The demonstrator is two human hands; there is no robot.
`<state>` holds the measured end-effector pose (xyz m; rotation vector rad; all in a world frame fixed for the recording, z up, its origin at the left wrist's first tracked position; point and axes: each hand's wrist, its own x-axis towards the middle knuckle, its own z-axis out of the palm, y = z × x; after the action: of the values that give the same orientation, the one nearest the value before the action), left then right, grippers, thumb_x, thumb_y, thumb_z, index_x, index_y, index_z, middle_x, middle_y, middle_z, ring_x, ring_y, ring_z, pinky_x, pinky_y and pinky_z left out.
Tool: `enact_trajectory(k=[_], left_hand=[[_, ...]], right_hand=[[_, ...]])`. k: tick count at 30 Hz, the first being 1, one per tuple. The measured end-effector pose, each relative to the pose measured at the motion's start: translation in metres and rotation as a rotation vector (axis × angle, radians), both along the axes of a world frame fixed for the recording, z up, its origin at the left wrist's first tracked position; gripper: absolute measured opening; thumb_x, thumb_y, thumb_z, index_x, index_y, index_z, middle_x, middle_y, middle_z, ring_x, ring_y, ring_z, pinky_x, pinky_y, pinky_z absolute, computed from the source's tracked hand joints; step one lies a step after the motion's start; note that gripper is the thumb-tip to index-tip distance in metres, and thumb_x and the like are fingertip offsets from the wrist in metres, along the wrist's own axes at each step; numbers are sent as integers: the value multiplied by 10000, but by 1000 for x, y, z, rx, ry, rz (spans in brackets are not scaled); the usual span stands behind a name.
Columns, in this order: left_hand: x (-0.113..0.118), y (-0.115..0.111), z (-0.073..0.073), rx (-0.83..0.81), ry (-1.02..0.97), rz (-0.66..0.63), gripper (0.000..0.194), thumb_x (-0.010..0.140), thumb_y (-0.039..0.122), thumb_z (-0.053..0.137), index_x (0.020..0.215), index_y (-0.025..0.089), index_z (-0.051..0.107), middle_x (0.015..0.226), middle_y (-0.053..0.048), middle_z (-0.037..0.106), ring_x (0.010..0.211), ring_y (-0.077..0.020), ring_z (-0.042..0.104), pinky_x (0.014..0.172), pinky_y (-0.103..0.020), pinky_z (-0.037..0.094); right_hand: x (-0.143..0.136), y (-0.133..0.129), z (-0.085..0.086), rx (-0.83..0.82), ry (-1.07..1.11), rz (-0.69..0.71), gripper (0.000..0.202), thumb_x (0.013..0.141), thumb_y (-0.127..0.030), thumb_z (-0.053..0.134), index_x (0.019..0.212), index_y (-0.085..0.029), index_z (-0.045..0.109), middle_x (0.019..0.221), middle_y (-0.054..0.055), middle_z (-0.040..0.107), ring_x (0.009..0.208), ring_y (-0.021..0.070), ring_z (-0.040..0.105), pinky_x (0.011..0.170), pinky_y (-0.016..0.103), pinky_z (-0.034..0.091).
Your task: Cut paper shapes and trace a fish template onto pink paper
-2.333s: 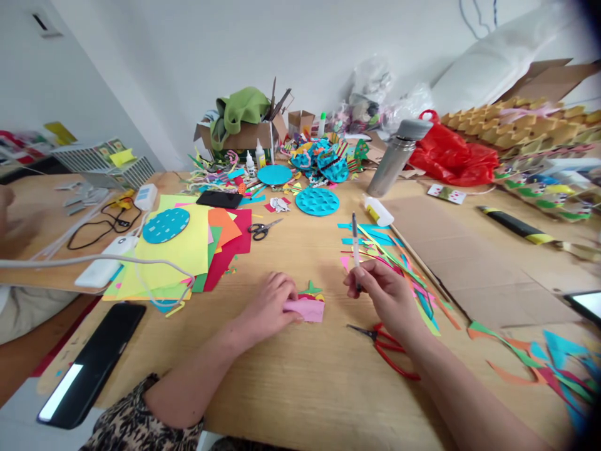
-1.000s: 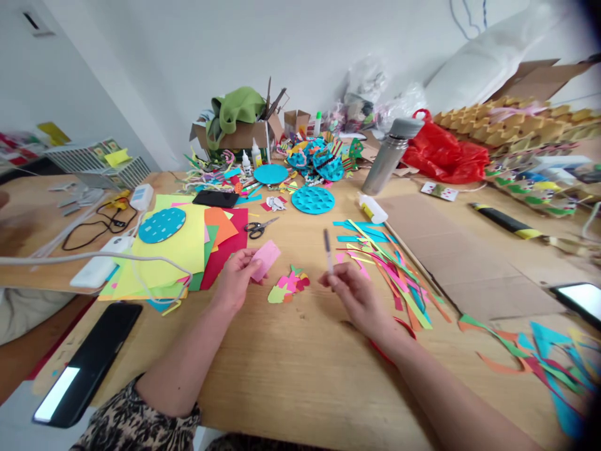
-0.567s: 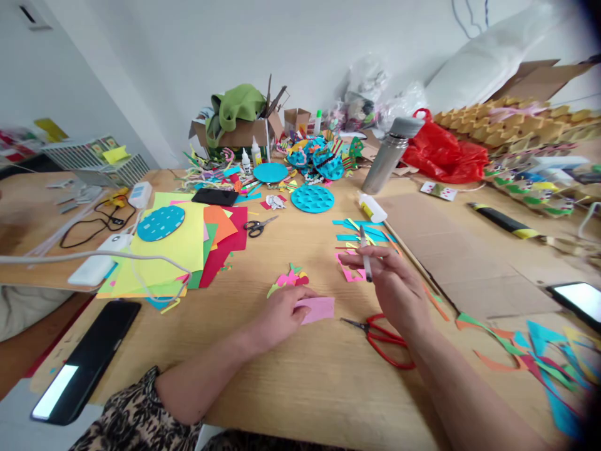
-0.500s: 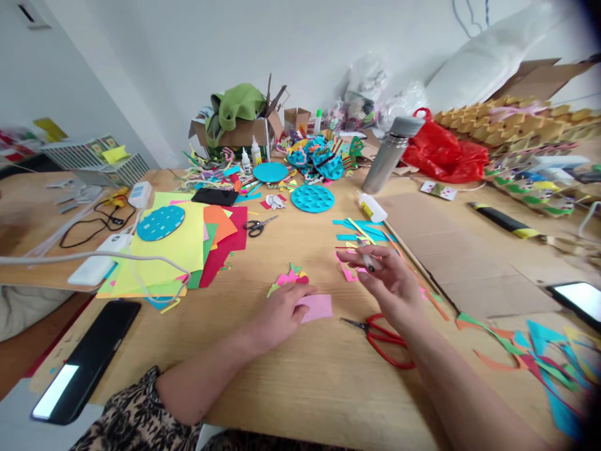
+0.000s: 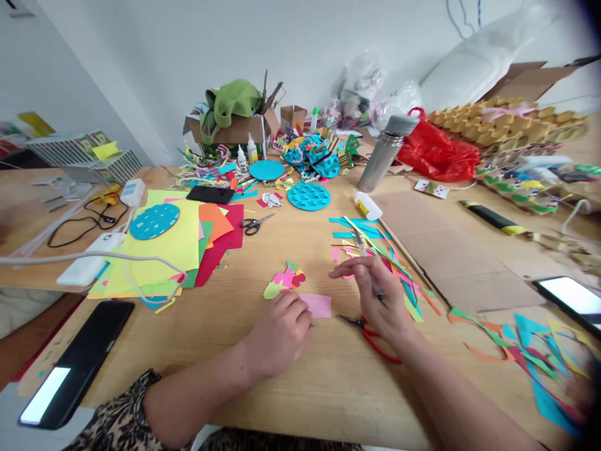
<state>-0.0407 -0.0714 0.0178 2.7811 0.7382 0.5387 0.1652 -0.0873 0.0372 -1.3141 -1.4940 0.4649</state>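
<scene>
My left hand (image 5: 282, 329) rests on the table with its fingers curled, beside a small pink paper rectangle (image 5: 318, 305); what is under the fingers, if anything, is hidden. My right hand (image 5: 379, 293) holds a pen (image 5: 360, 243) between thumb and fingers, over colored paper strips (image 5: 407, 275). Red-handled scissors (image 5: 373, 338) lie partly under the right wrist. Just above my left hand sits a small pile of cut paper pieces (image 5: 284, 279) in pink, red and green.
Black scissors (image 5: 251, 225), stacked colored paper (image 5: 188, 250) and a phone (image 5: 77, 363) lie to the left. At the right are a cardboard sheet (image 5: 441, 250) and paper scraps (image 5: 539, 357). A steel bottle (image 5: 381, 156), glue bottle (image 5: 369, 205) and blue discs (image 5: 308, 196) stand or lie farther back.
My left hand has drawn back off the pink rectangle and curled. The pen in my right hand has turned more upright, and that hand has lowered over the red scissors' handles.
</scene>
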Motion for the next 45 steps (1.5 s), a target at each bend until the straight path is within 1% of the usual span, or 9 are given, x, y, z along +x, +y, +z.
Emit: enact_trajectory(k=[7,11,17,21,26,33,39,42,45], left_hand=[[2,-2,-5,65,108,30,188,905,180,477,1002,144,633,1015,-113,651,1022,-253,583,912,-426,481],[2,1,-7,47,116,60,236,902,132,443,1064,151,615,1073,-119,635,1048,-248,568,925,-419,469],[7,5,-7,-11,180,196,327,889,191,516,1205,113,542,1144,-132,609,1062,-278,533,920,-427,456],[8,3,-6,-54,189,200,320,886,172,505,1201,128,537,1131,-121,601,1046,-272,522,925,-430,445],[6,4,-3,-147,169,227,309,864,177,540,1171,138,547,1100,-114,588,1056,-276,497,944,-445,426],[5,8,0,-378,53,234,136,835,120,518,927,184,596,981,-66,583,1014,-233,506,917,-399,427],[6,5,4,-535,-96,194,153,764,50,509,801,183,575,863,-38,603,887,-192,548,818,-332,437],[7,11,4,-791,-252,204,174,727,52,529,830,183,578,832,-22,620,786,-161,578,731,-290,451],[9,23,5,-1023,-478,263,250,692,64,574,914,177,567,900,-38,634,832,-166,606,724,-274,462]], right_hand=[[6,9,-8,-122,-437,237,143,927,-212,493,955,-217,633,882,88,665,826,229,609,696,355,506],[7,13,-19,-102,-705,314,218,907,-142,480,1039,-205,642,1009,123,677,1037,290,569,821,424,505],[11,20,-34,-82,-896,201,379,915,-400,547,1227,-186,581,1287,159,591,1257,352,445,1025,568,357],[12,21,-35,-93,-911,182,474,903,-477,541,1282,-193,549,1343,149,557,1315,355,393,1069,580,292],[16,22,-33,-105,-941,123,380,945,-358,490,1270,-173,559,1308,148,588,1310,348,401,1063,551,286],[17,23,-42,-94,-999,84,323,943,-351,517,1207,-187,607,1330,116,583,1302,348,402,1060,544,270],[14,24,-42,-108,-993,81,301,937,-342,532,1185,-203,631,1329,128,570,1315,352,380,1057,549,277],[14,22,-31,-61,-857,74,280,950,-323,494,1149,-202,650,1284,147,587,1309,355,379,1042,552,299],[12,17,-14,-80,-508,194,330,987,-346,392,1036,-172,668,1095,135,668,1118,283,544,949,444,421]])
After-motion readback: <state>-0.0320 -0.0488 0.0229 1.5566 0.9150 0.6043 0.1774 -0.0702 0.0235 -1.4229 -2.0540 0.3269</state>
